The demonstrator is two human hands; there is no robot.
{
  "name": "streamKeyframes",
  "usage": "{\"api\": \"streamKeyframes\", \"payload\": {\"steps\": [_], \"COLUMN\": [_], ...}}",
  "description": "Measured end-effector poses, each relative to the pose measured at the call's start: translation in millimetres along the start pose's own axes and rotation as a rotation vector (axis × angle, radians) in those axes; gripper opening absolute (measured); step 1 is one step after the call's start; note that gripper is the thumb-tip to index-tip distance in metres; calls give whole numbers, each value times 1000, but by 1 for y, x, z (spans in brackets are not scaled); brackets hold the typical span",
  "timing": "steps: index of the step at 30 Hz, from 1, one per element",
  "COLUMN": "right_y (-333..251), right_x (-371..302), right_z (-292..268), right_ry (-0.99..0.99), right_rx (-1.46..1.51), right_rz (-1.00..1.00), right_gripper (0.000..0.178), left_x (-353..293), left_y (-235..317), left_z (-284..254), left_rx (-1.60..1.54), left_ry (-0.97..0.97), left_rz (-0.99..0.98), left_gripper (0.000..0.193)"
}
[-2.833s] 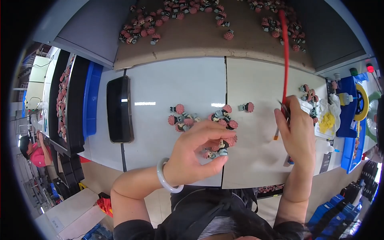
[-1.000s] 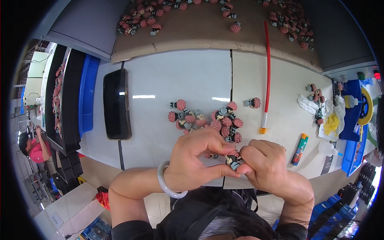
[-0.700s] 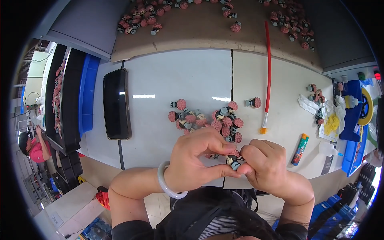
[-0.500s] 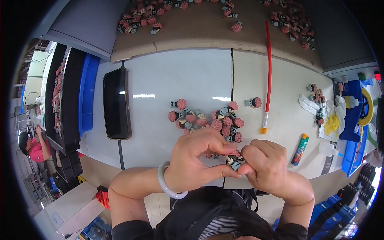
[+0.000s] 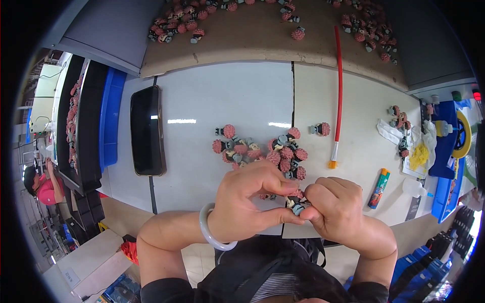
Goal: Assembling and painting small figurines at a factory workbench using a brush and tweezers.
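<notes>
Between the thumb and fingers of my left hand [image 5: 252, 202] is a small figurine [image 5: 297, 206] with a pink knobbly top, dark body and grey-blue base. A pale bangle circles the left wrist. My right hand [image 5: 333, 204] is closed against the figurine's right side, its fingers curled and thumb pressed in. A thin dark bit shows at its fingertips, but what it grips is hidden. Just beyond my hands, similar figurines [image 5: 285, 152] lie in a loose cluster on the white tabletop [image 5: 217, 96]. One lone figurine [image 5: 320, 129] rests to their right.
A black phone [image 5: 147, 131] lies at left, near a blue tray [image 5: 112, 118]. At right are a red-handled brush [image 5: 339, 91], a green-and-blue tube [image 5: 379, 189] and a white squeeze bottle [image 5: 415, 188]. More figurines crowd the brown shelf [image 5: 242, 40]. A person in pink [image 5: 46, 188] sits far left.
Almost nothing differs; both hands keep the same hold, with the figurine perhaps tilted very slightly.
</notes>
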State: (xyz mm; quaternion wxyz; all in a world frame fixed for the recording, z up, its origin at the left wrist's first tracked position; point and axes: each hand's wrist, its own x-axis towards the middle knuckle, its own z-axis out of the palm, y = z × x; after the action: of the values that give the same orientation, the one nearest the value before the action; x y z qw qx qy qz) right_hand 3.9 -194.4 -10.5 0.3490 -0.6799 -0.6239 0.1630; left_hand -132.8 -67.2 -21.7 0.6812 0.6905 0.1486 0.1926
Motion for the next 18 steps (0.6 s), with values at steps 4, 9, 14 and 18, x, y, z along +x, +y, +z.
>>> {"api": "streamKeyframes", "payload": {"steps": [4,9,14,18], "right_y": [1,0,0,0], "right_x": [0,0,0,0], "right_z": [1,-2,-1,-2], "right_ry": [59,19,25,-3], "right_rx": [6,-37,-68,-65], "right_rz": [3,10,8,-12], "right_gripper": [41,41,40,39], "left_x": [-1,0,2,2], "left_y": [2,2,3,3], "left_z": [1,-2,-3,-4], "left_rx": [-36,42,75,78], "left_ry": [-29,-59,-58,-61], "left_rz": [-45,12,50,32], "left_gripper": [36,36,37,39]}}
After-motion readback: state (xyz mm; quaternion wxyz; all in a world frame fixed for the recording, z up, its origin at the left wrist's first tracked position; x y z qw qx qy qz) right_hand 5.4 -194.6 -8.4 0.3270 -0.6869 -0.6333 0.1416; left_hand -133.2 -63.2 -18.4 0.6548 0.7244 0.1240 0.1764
